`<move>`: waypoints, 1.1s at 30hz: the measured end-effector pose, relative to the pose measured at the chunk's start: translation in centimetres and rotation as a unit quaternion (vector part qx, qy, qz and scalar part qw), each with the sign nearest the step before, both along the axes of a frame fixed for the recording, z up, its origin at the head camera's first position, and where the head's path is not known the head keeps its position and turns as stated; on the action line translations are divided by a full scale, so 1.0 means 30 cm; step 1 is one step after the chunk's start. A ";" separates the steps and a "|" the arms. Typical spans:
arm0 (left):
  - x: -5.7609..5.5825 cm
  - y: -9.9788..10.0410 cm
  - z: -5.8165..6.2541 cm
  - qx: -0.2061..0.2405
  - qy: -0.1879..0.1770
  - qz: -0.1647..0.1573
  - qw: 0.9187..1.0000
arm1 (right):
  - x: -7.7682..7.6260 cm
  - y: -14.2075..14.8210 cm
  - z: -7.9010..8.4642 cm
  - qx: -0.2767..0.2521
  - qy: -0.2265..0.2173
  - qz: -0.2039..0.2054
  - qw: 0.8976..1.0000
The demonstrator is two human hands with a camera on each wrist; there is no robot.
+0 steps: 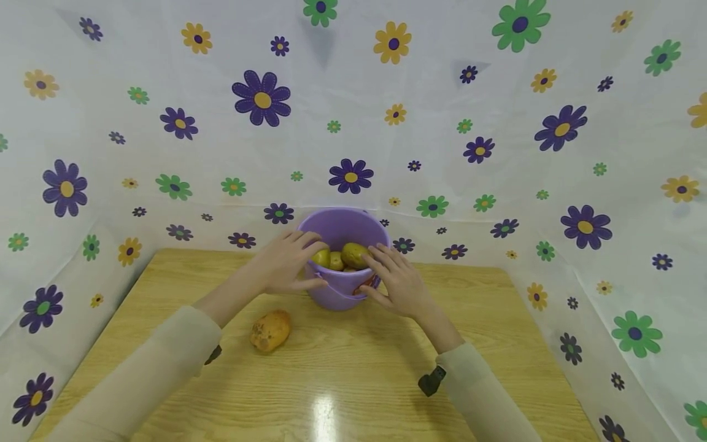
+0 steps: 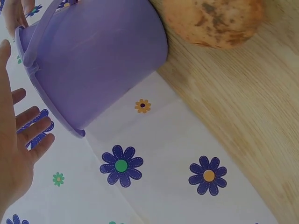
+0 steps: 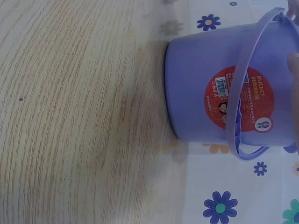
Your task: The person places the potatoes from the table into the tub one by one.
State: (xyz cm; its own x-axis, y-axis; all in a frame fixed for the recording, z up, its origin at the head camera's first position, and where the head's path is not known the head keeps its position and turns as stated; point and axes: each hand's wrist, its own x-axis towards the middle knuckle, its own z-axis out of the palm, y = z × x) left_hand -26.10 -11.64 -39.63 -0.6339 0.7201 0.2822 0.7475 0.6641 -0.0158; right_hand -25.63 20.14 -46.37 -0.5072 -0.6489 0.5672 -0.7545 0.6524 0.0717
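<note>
A purple bucket (image 1: pixel 345 288) stands upright at the back of the table, its handle hanging down in front. Inside lie several yellow-green, oval fruits (image 1: pixel 355 255), partly hidden by the rim and hands. My left hand (image 1: pixel 289 263) is at the bucket's left rim with fingers extended; in the left wrist view its fingers spread beside the rim. Over the right rim reaches my right hand (image 1: pixel 399 281), fingers fairly straight, fingertips near the rightmost fruit. Whether either hand touches the bucket or fruit, I cannot tell. A yellow-brown, dark-spotted, potato-like thing (image 1: pixel 270 331) lies on the table, front left of the bucket.
The wooden table (image 1: pixel 342 368) ends at a white cloth (image 1: pixel 353 141) with flower prints, which rises behind and on both sides. A red label (image 3: pixel 247 105) is on the bucket's side, next to the handle. A dark strapped device (image 1: pixel 432 380) sits at the right wrist.
</note>
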 end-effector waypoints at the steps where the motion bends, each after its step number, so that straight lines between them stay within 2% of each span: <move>1: 0.006 -0.006 -0.001 -0.001 0.001 0.000 1.000 | -0.001 0.000 0.000 0.002 -0.002 -0.001 1.000; 8: 0.031 -0.050 -0.023 -0.023 0.004 0.006 1.000 | 0.000 -0.003 0.004 0.005 -0.012 -0.007 1.000; 18: 0.065 -0.099 -0.037 -0.009 0.005 0.008 1.000 | 0.001 -0.006 0.007 0.006 -0.013 -0.007 1.000; 28: 0.122 -0.157 -0.074 -0.008 -0.003 -0.007 1.000 | 0.002 -0.005 0.002 -0.002 -0.010 -0.004 1.000; 33: 0.149 -0.182 -0.089 -0.005 0.015 -0.025 1.000 | 0.003 -0.006 0.004 -0.004 -0.008 -0.003 1.000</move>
State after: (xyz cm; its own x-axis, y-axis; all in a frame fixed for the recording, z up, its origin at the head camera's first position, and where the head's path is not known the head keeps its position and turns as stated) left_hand -21.64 -17.09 -42.32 -0.5890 0.7533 0.2927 0.7785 0.6260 -0.0445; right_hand -25.54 19.97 -46.25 -0.5201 -0.6412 0.5643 -0.7514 0.6576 0.0547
